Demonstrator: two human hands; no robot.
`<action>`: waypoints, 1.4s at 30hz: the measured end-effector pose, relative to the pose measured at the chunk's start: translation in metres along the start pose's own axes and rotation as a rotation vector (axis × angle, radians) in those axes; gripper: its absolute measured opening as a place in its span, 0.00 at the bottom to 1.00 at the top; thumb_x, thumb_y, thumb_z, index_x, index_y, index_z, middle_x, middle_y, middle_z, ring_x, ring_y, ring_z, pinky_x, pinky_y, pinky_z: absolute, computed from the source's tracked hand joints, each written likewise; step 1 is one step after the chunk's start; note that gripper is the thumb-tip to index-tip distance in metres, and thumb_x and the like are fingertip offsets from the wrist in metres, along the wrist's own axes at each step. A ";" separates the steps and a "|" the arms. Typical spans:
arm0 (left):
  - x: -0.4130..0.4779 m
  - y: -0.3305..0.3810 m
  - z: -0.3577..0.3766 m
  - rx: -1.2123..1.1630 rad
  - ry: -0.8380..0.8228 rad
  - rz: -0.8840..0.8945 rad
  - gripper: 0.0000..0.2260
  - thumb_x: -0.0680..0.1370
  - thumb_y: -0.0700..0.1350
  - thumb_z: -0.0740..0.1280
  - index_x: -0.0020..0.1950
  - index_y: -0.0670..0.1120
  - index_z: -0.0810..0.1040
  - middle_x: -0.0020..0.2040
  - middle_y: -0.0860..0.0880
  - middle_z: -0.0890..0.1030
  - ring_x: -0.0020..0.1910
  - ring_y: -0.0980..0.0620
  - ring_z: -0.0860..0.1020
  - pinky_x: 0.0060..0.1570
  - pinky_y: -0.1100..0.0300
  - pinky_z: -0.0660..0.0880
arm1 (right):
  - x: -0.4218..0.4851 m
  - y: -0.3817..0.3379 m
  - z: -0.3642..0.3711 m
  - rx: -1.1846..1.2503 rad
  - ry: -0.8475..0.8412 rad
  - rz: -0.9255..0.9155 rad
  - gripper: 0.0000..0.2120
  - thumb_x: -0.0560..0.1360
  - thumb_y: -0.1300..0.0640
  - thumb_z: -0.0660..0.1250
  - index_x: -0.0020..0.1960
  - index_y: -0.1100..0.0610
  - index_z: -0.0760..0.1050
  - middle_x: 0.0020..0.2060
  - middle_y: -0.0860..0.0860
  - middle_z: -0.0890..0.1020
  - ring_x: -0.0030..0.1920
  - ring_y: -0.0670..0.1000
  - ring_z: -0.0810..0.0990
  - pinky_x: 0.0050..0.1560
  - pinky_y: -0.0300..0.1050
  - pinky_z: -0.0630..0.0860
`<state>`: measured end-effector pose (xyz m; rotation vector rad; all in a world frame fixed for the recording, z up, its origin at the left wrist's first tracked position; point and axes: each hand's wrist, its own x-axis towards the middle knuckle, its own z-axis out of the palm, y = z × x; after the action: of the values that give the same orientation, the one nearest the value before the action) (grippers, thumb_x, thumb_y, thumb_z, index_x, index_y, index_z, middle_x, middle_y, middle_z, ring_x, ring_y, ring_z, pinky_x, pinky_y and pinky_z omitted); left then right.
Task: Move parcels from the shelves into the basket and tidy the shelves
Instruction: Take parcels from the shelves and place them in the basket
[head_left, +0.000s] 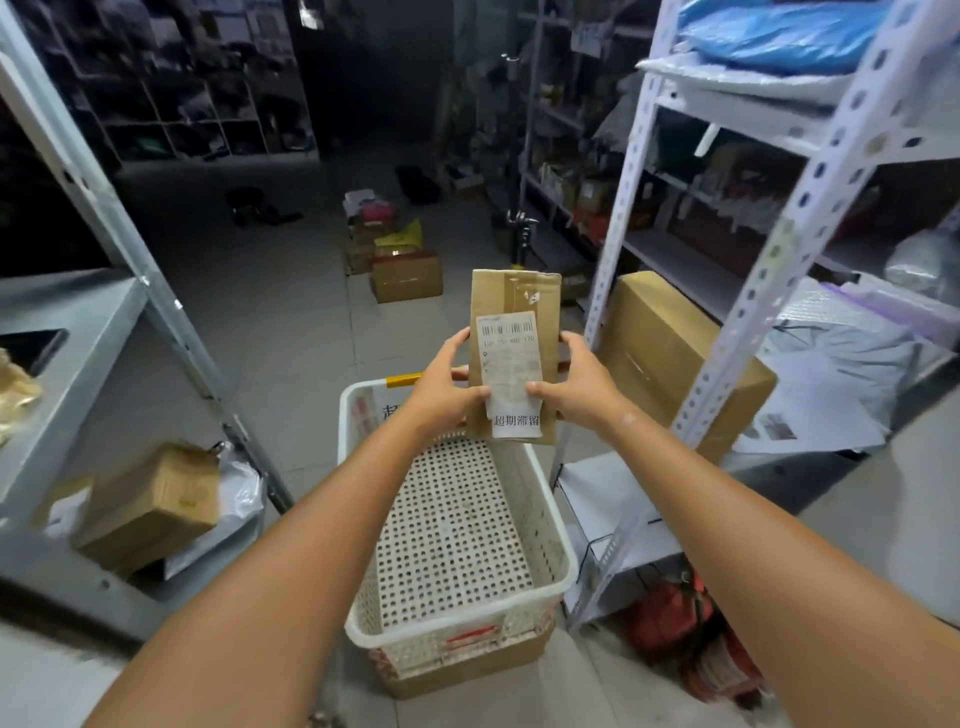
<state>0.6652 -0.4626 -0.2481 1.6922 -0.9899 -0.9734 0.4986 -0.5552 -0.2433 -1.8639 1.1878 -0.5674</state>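
A narrow brown cardboard parcel with a white shipping label is held upright in front of me, above the far end of the white perforated basket. My left hand grips its left edge and my right hand grips its right edge, thumbs on the label. The basket's floor shows nothing in it. The basket sits on a flat cardboard box on the floor between two shelving units.
A grey shelf unit at left carries a brown box and a plastic bag. The white rack at right holds blue and grey bags, with a big carton leaning at its base. Boxes lie in the aisle.
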 end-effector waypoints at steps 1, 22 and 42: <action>0.008 -0.006 -0.008 -0.002 0.005 -0.011 0.36 0.78 0.37 0.69 0.77 0.62 0.57 0.53 0.52 0.74 0.53 0.52 0.77 0.48 0.52 0.81 | 0.010 0.000 0.010 -0.008 -0.003 0.002 0.37 0.72 0.59 0.75 0.75 0.51 0.59 0.61 0.45 0.74 0.60 0.50 0.76 0.59 0.57 0.79; 0.177 -0.198 -0.055 -0.121 0.251 -0.387 0.32 0.77 0.34 0.68 0.75 0.58 0.61 0.64 0.47 0.75 0.60 0.48 0.77 0.54 0.44 0.80 | 0.219 0.096 0.198 -0.036 -0.419 0.135 0.35 0.73 0.61 0.74 0.74 0.51 0.60 0.64 0.49 0.78 0.58 0.51 0.80 0.59 0.54 0.79; 0.303 -0.512 -0.040 -0.158 0.270 -0.650 0.35 0.79 0.31 0.63 0.79 0.57 0.55 0.68 0.47 0.73 0.62 0.48 0.75 0.55 0.54 0.78 | 0.317 0.325 0.446 -0.063 -0.477 0.346 0.32 0.75 0.60 0.70 0.75 0.47 0.63 0.58 0.50 0.80 0.55 0.51 0.80 0.52 0.53 0.81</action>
<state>0.9090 -0.5963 -0.7751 1.9832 -0.1682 -1.1480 0.7992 -0.7236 -0.7781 -1.6640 1.1676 0.1054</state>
